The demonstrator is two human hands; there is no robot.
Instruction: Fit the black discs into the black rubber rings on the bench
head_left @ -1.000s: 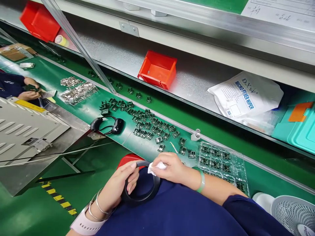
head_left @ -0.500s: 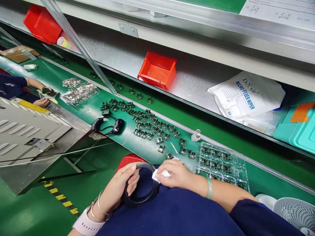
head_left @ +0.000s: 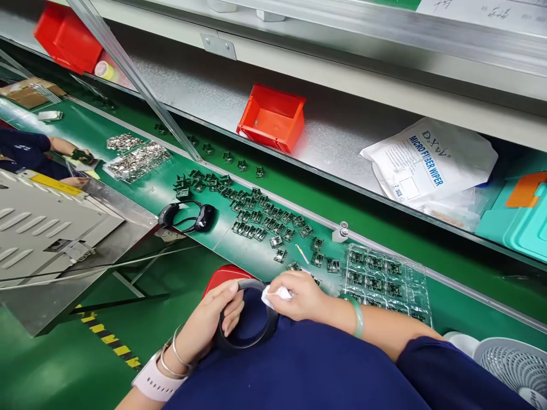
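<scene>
A black ring-shaped band (head_left: 272, 323) is held upright close to my body. My left hand (head_left: 220, 310) is closed around its left side, with the thumb on the upper edge. At its upper right, my right hand (head_left: 297, 295) pinches a white cloth (head_left: 284, 293) against the rim. Part of the band's left side is hidden behind my left fingers. Beyond my hands, many small green circuit boards (head_left: 280, 255) lie on the green bench (head_left: 222, 249). A black headset-like device with a band (head_left: 205, 218) rests near the bench's front edge.
A clear plastic tray (head_left: 421, 285) of boards sits at right, near a grey fan (head_left: 513, 364). On the shelf stand a red bin (head_left: 271, 122), a wiper packet (head_left: 431, 162) and a teal box (head_left: 525, 222). A co-worker's arm (head_left: 62, 145) reaches over the bench at left.
My right hand, with the cloth, has shifted slightly up and left along the band's rim. My left hand keeps its hold. The camera view has shifted slightly.
</scene>
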